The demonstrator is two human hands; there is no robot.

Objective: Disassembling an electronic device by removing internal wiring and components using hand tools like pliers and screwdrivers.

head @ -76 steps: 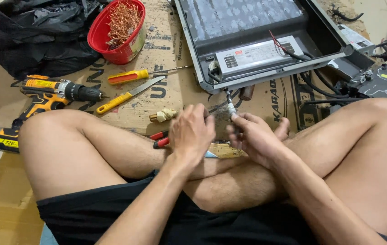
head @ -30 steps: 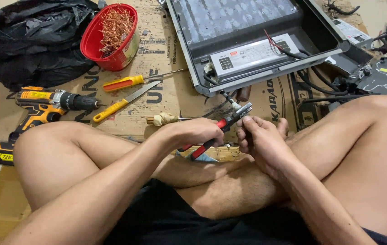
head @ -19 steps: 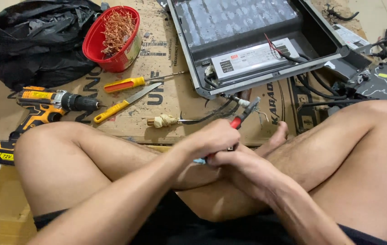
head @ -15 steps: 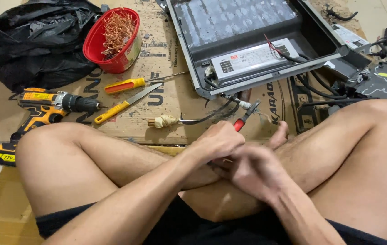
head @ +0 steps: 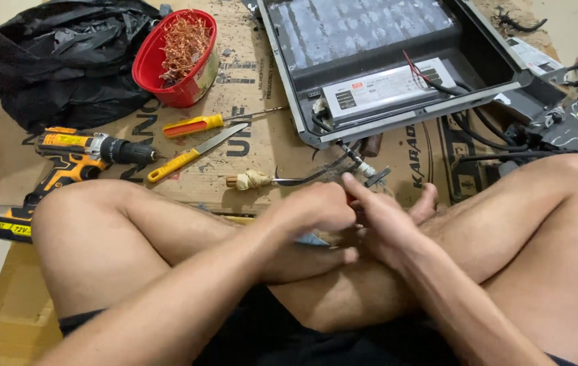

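I sit cross-legged on cardboard (head: 255,135). My left hand (head: 310,213) is closed in a fist over my shin, around the red handles of a pair of pliers (head: 375,179) whose dark jaws stick out beyond the fingers. My right hand (head: 389,220) lies just right of it with fingers stretched and apart, index finger pointing toward a short black cable (head: 358,160) that hangs from the open grey metal lamp housing (head: 492,61). The pliers' jaws sit close beside that cable's end. How the handles lie in the fist is hidden.
A hooked blade with a tape-wrapped handle (head: 251,181) lies before my left knee. Farther left are a yellow-handled knife (head: 190,153), an orange screwdriver (head: 197,125), a yellow cordless drill (head: 75,156), a red bowl of copper wire (head: 179,57) and a black bag (head: 58,64). Black cables (head: 506,139) pile at right.
My left hand took up the red pliers and drew back toward my legs. My right hand let go of the cable end and spread its fingers.
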